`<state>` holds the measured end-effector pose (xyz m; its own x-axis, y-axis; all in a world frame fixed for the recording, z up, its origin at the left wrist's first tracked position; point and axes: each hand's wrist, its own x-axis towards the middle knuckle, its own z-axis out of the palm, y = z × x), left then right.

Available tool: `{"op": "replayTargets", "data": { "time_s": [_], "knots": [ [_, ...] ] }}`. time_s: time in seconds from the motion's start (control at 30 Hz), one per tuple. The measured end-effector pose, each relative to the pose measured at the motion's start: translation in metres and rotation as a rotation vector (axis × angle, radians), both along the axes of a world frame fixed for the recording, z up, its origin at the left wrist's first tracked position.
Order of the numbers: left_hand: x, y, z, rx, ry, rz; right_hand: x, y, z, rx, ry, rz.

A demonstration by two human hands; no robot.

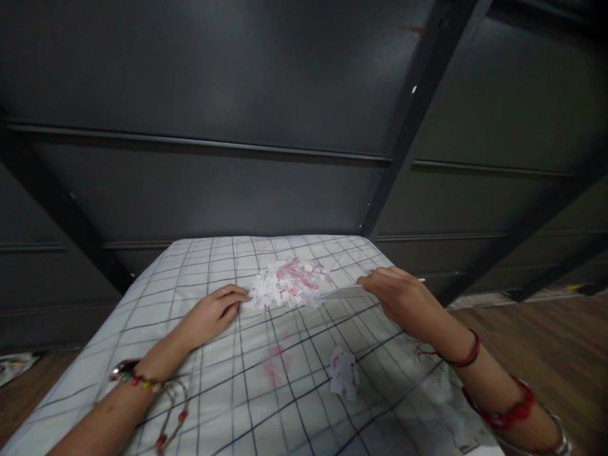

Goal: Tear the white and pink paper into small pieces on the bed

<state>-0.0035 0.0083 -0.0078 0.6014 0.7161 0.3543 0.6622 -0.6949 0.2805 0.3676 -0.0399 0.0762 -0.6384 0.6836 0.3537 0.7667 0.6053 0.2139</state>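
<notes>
A patch of torn white paper scraps (287, 283), smeared with pink, lies on the checked white table cover. At its left edge is my left hand (221, 311), fingers drawn together and touching the scraps; what they pinch, if anything, is hidden. On the other side, my right hand (394, 292) is closed around a thin white strip-like tool (342, 292). The tool's broad end reaches to the right edge of the scraps, and its other end pokes out behind the hand. Its exact kind cannot be made out.
A smaller clump of paper scraps (344, 373) lies nearer to me, beside a pink stain (276, 365) on the table cover (213, 392). Dark metal panels (237, 190) stand directly behind the table. Wooden floor (532, 323) shows at the right.
</notes>
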Motion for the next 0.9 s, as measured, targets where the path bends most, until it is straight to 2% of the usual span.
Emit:
{"op": "replayTargets", "data": {
  "time_s": [0.17, 0.3, 0.47, 0.67, 0.9],
  "knots": [
    [0.001, -0.001, 0.002, 0.006, 0.008, 0.009, -0.006, 0.003, -0.003, 0.021, -0.022, -0.054],
    [0.001, -0.002, 0.001, 0.012, -0.002, 0.006, -0.004, -0.001, -0.003, -0.026, -0.015, 0.015],
    [0.001, -0.001, 0.0, 0.009, -0.012, 0.004, 0.0, -0.008, 0.0, 0.049, 0.022, 0.078],
    [0.0, -0.002, 0.002, 0.001, -0.019, -0.002, -0.011, -0.008, -0.002, 0.045, 0.019, 0.092],
    [0.001, -0.001, 0.002, -0.001, -0.002, 0.007, -0.003, -0.014, 0.001, 0.091, 0.019, 0.139]
  ]
}}
